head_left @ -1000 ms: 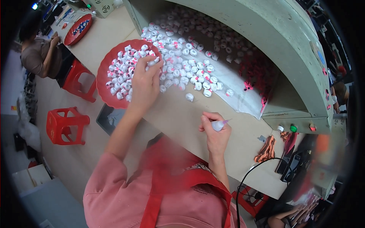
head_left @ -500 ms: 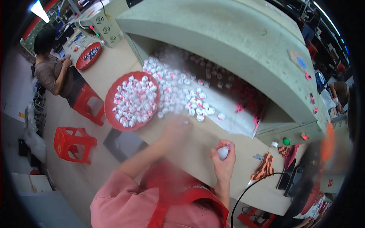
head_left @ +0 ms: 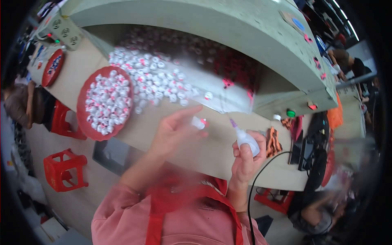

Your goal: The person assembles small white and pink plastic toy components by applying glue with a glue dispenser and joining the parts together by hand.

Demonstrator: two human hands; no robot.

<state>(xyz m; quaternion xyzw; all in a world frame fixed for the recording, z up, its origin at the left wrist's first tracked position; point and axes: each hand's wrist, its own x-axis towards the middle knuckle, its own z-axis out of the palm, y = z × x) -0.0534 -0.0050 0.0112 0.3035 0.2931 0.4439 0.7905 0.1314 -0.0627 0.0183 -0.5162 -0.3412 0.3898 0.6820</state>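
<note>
Your L hand (head_left: 173, 132) is over the mid desk (head_left: 212, 163), index finger stretched out, rest badly blurred. A small white pc w/ a pink bit (head_left: 198, 122) sits btwn index finger & lower fingers; can't tell if you're pinching it or just have fingers around it, nor if it's clear of the desk.

Your R hand (head_left: 246, 163) is wrapped round a squeeze bottle (head_left: 248, 142), thumb pressed along its near side. Bottle's whitish w/ a purple nozzle & thin needle, tilted up & to the L; tip's near the white pc but apart from it.

To your L, a red scalloped tray (head_left: 83, 108) is heaped w/ white & pink pcs (head_left: 107, 100). Just R of it, a loose pile of similar pcs (head_left: 157, 77) spreads from under the pale green hood (head_left: 183, 14) onto the desk. White sheet (head_left: 232, 102) lies at the hood opening, w/ bright pink pcs (head_left: 234, 67) toward its R end.

Further R: green button (head_left: 290, 112) & red button (head_left: 312, 106) on the hood front; orange/black striped cloth (head_left: 272, 143) on the desk, just beyond your R hand. Black cable (head_left: 267, 165) loops past your R wrist. Red stool (head_left: 65, 170) on the floor, lower L.
</note>
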